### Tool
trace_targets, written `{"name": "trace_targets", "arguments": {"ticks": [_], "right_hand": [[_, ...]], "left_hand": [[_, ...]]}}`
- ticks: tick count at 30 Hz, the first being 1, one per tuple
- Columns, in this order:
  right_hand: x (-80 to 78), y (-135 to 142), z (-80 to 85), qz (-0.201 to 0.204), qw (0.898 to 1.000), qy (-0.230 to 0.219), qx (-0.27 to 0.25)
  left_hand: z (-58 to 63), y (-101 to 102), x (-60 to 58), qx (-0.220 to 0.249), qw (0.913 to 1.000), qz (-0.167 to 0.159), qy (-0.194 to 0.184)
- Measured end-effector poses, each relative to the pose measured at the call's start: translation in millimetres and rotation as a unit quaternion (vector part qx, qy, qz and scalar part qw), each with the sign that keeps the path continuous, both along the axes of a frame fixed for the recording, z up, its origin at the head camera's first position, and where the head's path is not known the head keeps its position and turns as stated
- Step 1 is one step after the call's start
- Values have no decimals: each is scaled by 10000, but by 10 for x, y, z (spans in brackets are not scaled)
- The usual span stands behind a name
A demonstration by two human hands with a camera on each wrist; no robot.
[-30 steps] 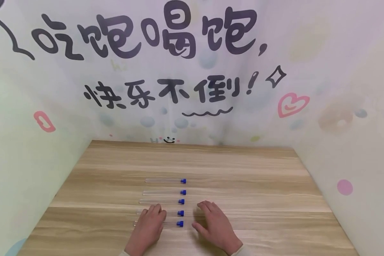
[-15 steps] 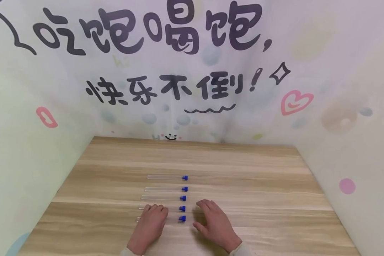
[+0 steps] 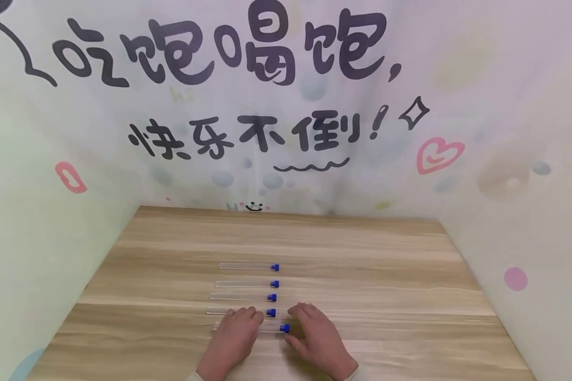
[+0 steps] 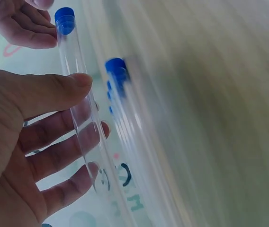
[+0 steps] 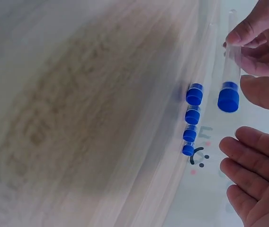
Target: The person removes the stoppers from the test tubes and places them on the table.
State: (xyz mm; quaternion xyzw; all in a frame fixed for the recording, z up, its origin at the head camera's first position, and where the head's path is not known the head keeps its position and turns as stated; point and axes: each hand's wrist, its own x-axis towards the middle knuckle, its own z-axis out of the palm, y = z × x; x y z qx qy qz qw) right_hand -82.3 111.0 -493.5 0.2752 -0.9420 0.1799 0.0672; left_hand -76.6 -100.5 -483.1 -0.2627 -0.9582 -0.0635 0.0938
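My left hand (image 3: 232, 337) holds a clear test tube (image 4: 69, 53) with a blue cap (image 5: 228, 100) between thumb and fingers. In the left wrist view the tube is lifted off the wooden table (image 3: 391, 275), apart from the other tubes. Its capped end points toward my right hand (image 3: 321, 337). That hand has its thumb and fingers spread around the space beside the cap and grips nothing; in the right wrist view its thumb (image 5: 262, 94) is close to the cap, and whether they touch I cannot tell.
Several more capped test tubes (image 3: 243, 297) lie in parallel beyond my hands, blue caps to the right. The nearest (image 3: 271, 313) is partly covered by my left fingers. A printed cloth wall (image 3: 200, 174) closes off the back and both sides of the table.
The nearest tube has been picked up by my left hand and shifted right, its cap now beyond the line of the others. My right hand has barely moved. The head view tilts slightly.
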Motion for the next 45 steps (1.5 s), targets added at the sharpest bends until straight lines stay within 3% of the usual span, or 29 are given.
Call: {"name": "trace_targets", "arguments": {"ticks": [8, 34, 39, 45], "right_hand": [[16, 18, 58, 56, 9990, 448, 40], [57, 66, 136, -186, 9989, 411, -149], [58, 81, 166, -42, 9991, 404, -143], [30, 108, 120, 343, 9964, 774, -70]], "left_hand": [[104, 100, 7, 118, 9999, -65, -6], [108, 187, 24, 205, 9990, -366, 173], [97, 204, 28, 20, 9980, -586, 255], [79, 216, 23, -108, 9975, -639, 279]]}}
